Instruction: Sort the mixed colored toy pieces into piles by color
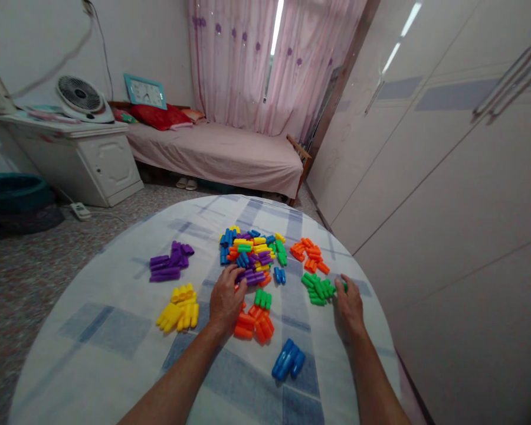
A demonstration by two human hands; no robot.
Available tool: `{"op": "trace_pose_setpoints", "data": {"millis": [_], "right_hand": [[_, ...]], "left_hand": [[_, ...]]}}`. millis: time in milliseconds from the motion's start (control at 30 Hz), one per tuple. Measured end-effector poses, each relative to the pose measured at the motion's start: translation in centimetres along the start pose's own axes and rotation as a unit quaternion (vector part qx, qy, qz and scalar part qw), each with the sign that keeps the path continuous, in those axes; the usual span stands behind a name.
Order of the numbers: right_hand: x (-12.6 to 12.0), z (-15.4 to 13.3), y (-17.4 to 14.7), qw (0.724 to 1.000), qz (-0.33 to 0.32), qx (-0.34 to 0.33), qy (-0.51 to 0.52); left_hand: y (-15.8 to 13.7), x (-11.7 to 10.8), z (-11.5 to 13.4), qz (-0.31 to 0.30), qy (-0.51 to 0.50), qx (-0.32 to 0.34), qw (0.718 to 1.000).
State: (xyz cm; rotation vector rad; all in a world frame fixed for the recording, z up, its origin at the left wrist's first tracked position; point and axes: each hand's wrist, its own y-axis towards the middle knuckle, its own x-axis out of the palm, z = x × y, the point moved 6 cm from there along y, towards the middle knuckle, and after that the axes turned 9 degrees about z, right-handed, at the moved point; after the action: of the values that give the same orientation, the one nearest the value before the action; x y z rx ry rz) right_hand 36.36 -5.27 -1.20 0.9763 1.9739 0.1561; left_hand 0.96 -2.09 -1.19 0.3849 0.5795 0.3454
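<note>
Inside the blue frame [144, 79], unreadable marks [148, 94]; left hand [225, 298] touching purple pieces [253, 277]

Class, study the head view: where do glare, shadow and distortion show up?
Head view: bright strip of light between the pink curtains; pale glare streaks high on the wardrobe, which seems to lean, likely from the wide lens; head view again: soft shadow beside the right hand, small highlights on the blue pieces.

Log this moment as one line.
left hand: near purple blocks by mixed pile; right hand: at green pile; yellow pile: left of both hands
</note>
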Motion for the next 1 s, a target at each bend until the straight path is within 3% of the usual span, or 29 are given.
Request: {"op": "trace_pose_setpoints", "data": {"millis": [133, 333, 533, 733, 1000], "right_hand": [[1.1, -0.8, -1.4, 0.998, -0.043, -0.027, 0.042], [0.4, -5.4, -0.7, 0.994, -0.002, -0.109, 0.012], [5.1, -12.7, -0.5, 0.976, -0.091, -0.193, 0.049], [9.9, -15.8, -0.4, 0.972, -0.164, -0.159, -0.058], [11.3, -15.7, -0.3, 0.973, -0.154, -0.124, -0.123]], "left_hand": [[0.0, 0.1, -0.1, -0.003, 0.006, 0.0, 1.0], [-0.1, 0.3, -0.5, -0.008, 0.01, 0.001, 1.0], [0.1, 0.5, -0.6, -0.007, 0.005, 0.001, 1.0], [0.3, 0.4, -0.6, 0.002, -0.002, 0.009, 1.0], [0.2, 0.5, -0.9, 0.006, 0.002, 0.019, 1.0]]}}
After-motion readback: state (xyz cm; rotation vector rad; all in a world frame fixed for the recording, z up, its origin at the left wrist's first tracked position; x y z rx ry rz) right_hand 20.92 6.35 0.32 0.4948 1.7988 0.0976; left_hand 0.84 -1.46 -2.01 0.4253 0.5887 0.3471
